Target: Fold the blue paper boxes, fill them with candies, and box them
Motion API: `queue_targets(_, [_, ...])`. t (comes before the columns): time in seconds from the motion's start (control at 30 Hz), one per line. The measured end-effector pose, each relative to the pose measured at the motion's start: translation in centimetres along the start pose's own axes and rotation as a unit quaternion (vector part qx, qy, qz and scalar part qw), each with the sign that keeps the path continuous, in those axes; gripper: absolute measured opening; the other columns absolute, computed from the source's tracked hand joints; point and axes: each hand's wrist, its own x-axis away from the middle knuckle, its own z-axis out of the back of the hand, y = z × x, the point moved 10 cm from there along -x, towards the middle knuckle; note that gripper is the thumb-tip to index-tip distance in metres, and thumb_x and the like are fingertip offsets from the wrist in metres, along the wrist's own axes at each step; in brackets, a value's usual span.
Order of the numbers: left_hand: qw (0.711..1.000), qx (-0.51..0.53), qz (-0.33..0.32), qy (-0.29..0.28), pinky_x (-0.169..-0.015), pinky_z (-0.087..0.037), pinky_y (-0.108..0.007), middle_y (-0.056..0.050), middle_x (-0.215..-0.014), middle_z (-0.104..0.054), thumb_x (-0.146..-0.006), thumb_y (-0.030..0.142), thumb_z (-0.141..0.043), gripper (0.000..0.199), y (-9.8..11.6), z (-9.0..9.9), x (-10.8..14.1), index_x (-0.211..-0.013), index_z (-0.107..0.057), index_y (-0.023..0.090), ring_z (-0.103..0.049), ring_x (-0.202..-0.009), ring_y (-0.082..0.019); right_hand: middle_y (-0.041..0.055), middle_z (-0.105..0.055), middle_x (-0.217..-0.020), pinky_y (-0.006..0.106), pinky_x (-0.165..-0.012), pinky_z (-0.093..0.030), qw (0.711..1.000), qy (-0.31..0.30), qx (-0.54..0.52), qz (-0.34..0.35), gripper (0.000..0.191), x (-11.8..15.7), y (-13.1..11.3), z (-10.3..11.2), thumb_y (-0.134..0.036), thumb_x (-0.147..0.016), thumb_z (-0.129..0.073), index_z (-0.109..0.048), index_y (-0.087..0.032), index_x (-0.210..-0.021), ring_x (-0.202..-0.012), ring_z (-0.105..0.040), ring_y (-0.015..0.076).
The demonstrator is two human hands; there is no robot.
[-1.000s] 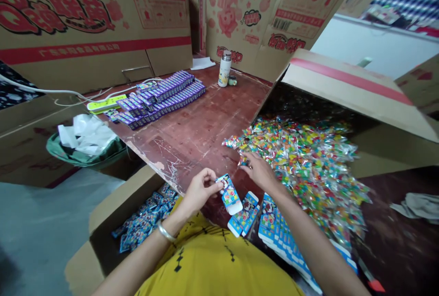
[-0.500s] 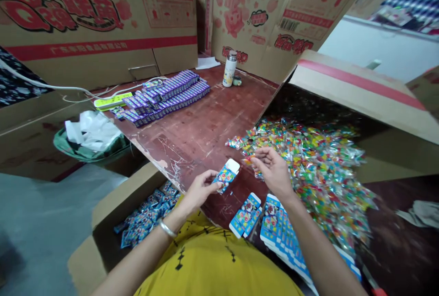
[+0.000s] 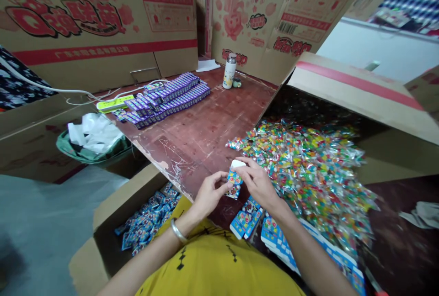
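My left hand [image 3: 213,192] grips a small blue printed candy box [image 3: 234,183] upright between thumb and fingers. Its white top end [image 3: 237,164] points away from me. At that top end my right hand [image 3: 258,182] has its fingers closed and touching the box; whatever they pinch is hidden. Beside the right hand spreads a large heap of clear candy packets [image 3: 318,172] with colourful sweets. Below the hands lie a few flat blue boxes [image 3: 244,218], and a fanned row of more of them [image 3: 279,241] runs under my right forearm.
An open carton [image 3: 113,195] at lower left holds many filled blue boxes. Purple boxes [image 3: 178,99] stand in rows at the back, near a yellow power strip [image 3: 115,103] and a white flask [image 3: 229,72]. A tipped carton [image 3: 356,86] overhangs the heap. Large cartons [image 3: 103,17] wall the table [image 3: 202,131].
My right hand has moved left from the heap's edge to the box's top, and the candy packet it pinched is out of sight. My left hand has shifted right and turned the box more upright.
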Motion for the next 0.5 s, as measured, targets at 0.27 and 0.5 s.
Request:
queue_targets(0.27, [0.999,0.023,-0.028,0.035,-0.073,-0.05,-0.026,-0.001,-0.092,-0.059,-0.077,0.023,-0.069,0.055,1.9,-0.2,0.6,-0.127,-0.048,0.025,-0.059,-0.08,-0.014,0.0049,-0.07,-0.096,0.033,-0.077,-0.054,0.974,0.061,-0.188,-0.107,0.025,3.0,3.7,-0.8,-0.032,-0.088,-0.06,-0.064,-0.023,-0.11,-0.086,-0.067,0.021])
queue_targets(0.5, [1.0,0.009,-0.009,-0.026,-0.078,-0.047,-0.026,-0.002,-0.096,-0.061,-0.076,0.016,-0.069,0.036,1.3,-1.2,0.4,-0.108,-0.053,0.021,-0.058,-0.089,-0.015,0.007,-0.063,-0.106,0.035,-0.087,-0.05,0.97,0.108,-0.204,-0.072,0.007,2.9,2.7,-0.6,-0.027,-0.087,-0.061,-0.064,-0.021,-0.09,-0.098,-0.062,0.0217])
